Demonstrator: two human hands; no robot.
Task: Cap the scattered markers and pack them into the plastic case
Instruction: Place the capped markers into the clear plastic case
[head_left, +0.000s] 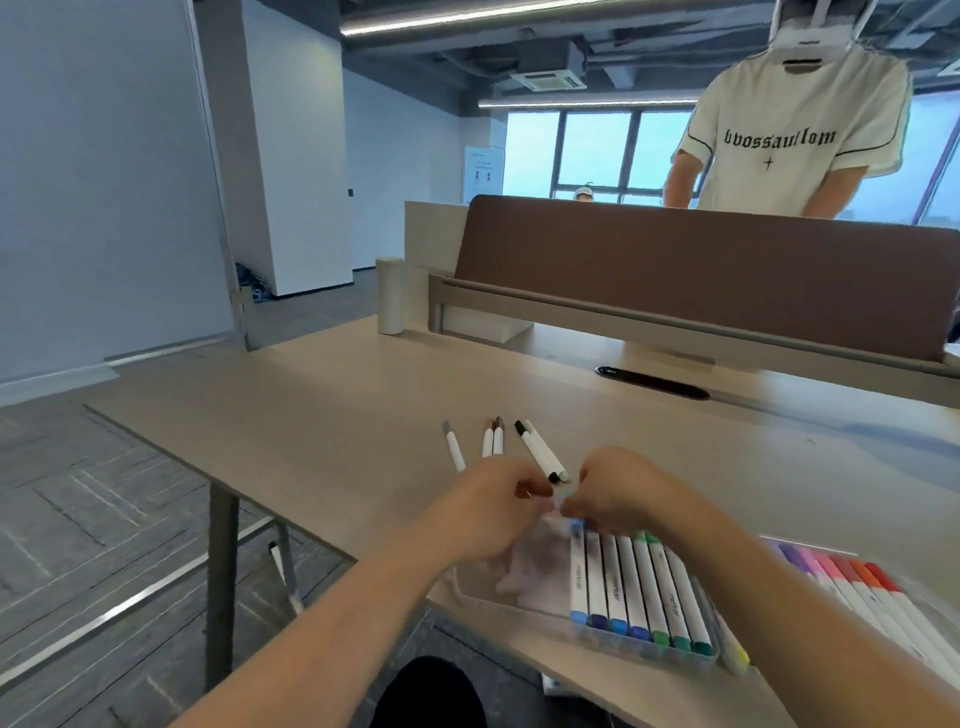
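Left hand (496, 512) and right hand (621, 496) pinch a slim marker (560, 500).

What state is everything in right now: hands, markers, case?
left hand: pinches the held marker.
right hand: pinches it too.
held marker: mostly hidden, blurred; cap unclear.
black marker: capped, loose on the table.
brown markers: two, far caps on, loose.
grey marker: far cap on, loose.
case: open, right part filled, left bare.
purple-red row: side by side, right of case.
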